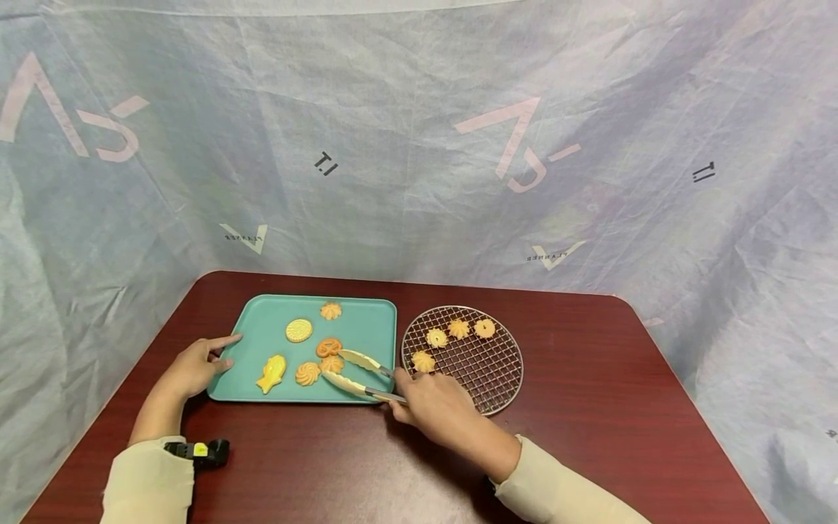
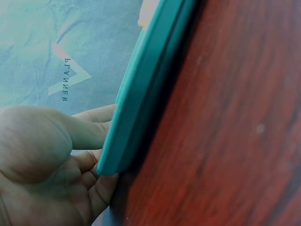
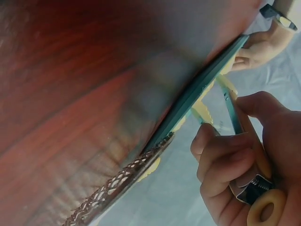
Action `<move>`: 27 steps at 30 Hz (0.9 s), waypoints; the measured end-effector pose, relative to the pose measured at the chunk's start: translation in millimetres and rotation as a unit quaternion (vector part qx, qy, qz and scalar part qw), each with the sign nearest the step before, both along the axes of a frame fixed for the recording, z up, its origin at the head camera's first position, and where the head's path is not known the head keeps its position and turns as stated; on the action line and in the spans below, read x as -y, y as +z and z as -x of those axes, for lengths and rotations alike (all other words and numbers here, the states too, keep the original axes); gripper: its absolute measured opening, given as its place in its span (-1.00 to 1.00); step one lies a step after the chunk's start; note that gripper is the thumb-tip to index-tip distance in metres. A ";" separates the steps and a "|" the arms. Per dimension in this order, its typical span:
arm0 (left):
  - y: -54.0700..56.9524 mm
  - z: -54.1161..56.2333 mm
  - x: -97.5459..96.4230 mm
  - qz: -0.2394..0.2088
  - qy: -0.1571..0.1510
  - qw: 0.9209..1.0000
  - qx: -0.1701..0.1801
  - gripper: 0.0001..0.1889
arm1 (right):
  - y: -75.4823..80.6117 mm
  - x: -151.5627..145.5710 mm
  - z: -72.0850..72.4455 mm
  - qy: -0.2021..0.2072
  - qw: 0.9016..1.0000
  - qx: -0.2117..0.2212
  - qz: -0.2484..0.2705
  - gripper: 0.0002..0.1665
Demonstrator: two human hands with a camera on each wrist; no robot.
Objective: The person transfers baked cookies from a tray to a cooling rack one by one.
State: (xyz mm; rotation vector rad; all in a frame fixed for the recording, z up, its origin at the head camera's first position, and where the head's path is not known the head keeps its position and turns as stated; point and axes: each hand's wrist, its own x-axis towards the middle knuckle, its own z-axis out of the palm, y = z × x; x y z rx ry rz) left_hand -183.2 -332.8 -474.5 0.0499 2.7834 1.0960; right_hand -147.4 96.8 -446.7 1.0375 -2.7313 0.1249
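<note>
My left hand (image 1: 199, 366) holds the left rim of a teal tray (image 1: 245, 320), its thumb over the edge in the left wrist view. My right hand (image 1: 435, 404) grips a pair of metal tongs (image 1: 366, 391) with cream scalloped tips. The tongs are spread over the tray, their tips on either side of a flower-shaped cookie (image 1: 332, 364). Right beside that cookie lie a swirl cookie (image 1: 307, 374) and a brown pretzel-shaped cookie (image 1: 329, 347). Farther left on the tray are a yellow fish-shaped cookie (image 1: 271, 373) and a round yellow cookie (image 1: 298, 330). Another flower-shaped cookie (image 1: 330, 311) sits near the back rim.
A round wire rack (image 1: 487, 371) stands just right of the tray, partly behind my right hand. Several cookies rest along its left and back, among them a flower-shaped one (image 1: 423, 362). Both stand on a dark red table (image 1: 589, 378), with a grey printed cloth (image 1: 406, 182) hanging around it.
</note>
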 end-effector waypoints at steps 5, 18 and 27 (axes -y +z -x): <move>0.5 0.0 -0.4 0.000 0.001 1.000 0.000 -0.44 | -0.9 0.4 -0.9 0.008 1.000 -0.030 0.003 -0.62; 0.5 -0.3 -0.2 0.000 0.000 1.000 -0.002 -0.44 | 3.9 -1.5 -4.5 0.006 1.000 -0.025 0.009 -0.63; -2.9 1.9 1.7 0.003 0.001 1.000 -0.006 -0.44 | 6.8 -4.8 -5.5 0.004 1.000 -0.016 0.008 -0.64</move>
